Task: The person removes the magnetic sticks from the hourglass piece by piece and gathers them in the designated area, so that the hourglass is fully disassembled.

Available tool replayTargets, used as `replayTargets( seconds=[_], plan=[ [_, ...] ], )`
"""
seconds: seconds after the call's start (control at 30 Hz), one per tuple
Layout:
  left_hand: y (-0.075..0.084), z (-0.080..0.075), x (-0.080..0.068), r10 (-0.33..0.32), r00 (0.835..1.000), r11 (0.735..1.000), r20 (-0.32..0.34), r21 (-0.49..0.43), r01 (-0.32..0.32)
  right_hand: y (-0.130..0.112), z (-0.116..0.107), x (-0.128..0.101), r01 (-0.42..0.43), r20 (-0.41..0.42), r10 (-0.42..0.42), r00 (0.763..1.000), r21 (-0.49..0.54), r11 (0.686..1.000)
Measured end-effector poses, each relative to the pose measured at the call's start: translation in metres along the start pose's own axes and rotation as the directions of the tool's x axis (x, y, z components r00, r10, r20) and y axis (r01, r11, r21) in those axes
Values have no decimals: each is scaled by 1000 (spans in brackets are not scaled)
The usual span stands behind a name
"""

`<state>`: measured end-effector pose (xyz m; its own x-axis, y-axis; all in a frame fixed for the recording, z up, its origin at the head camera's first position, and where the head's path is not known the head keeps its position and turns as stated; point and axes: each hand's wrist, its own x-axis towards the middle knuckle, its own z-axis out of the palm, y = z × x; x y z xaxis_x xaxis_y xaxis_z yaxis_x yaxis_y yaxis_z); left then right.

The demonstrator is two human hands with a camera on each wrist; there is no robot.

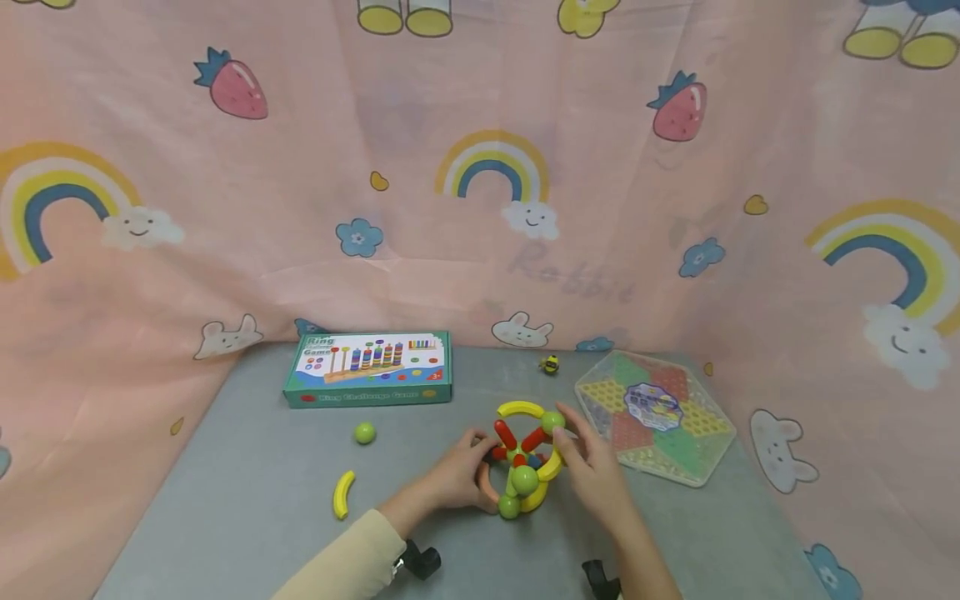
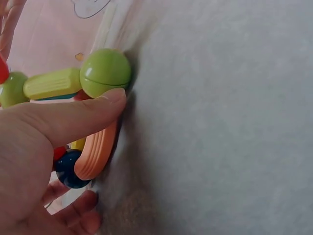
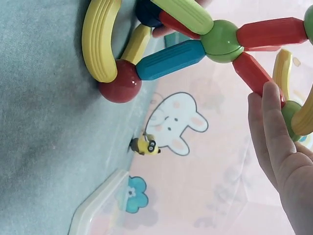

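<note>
A toy wheel [image 1: 522, 457] of coloured rods, balls and curved pieces stands on the grey table [image 1: 247, 500]. My left hand [image 1: 482, 467] grips its left side; in the left wrist view the thumb [image 2: 83, 115] lies against a green ball [image 2: 105, 72] above an orange curved piece [image 2: 98, 152], with fingers curled under a dark blue ball [image 2: 67, 170]. My right hand [image 1: 564, 440] holds the right rim by a green ball [image 1: 552, 421]. In the right wrist view its fingers [image 3: 271, 127] touch a red rod [image 3: 253, 72] that runs from the green hub ball [image 3: 220, 36].
A loose green ball [image 1: 364, 432] and a yellow curved piece [image 1: 343, 493] lie left of the wheel. A teal ring-game box [image 1: 367, 368] sits at the back. A hexagonal checkers board [image 1: 654, 417] lies on the right, a small yellow figure [image 1: 550, 363] beside it. Pink patterned cloth surrounds the table.
</note>
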<state>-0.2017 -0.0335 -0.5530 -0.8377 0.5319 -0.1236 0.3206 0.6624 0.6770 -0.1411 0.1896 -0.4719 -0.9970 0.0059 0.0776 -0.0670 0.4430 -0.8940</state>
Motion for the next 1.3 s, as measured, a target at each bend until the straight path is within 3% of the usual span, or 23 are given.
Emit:
replayTargets(
  seconds=[0.2,0.47,0.57,0.77,1.17,1.3],
  plan=[
    [3,9,-4,22,997,999,-76,48,-18,-2,0,1,-19,0,19,1000,33,999],
    [7,23,-7,-57,988,998,-143,11,59,0,3,3,-36,37,28,999,250,968],
    [9,27,-9,-71,983,997,-170,16,75,1,4,3,-33,38,23,999,269,963],
    [14,35,-12,-95,968,994,-231,37,107,2,7,1,-26,24,22,999,199,980],
    [24,49,-16,-171,919,979,-355,40,198,0,6,-6,-34,19,32,999,131,991],
    [29,53,-17,-182,906,968,-383,93,234,0,6,-7,-52,9,51,999,118,992]
  ],
)
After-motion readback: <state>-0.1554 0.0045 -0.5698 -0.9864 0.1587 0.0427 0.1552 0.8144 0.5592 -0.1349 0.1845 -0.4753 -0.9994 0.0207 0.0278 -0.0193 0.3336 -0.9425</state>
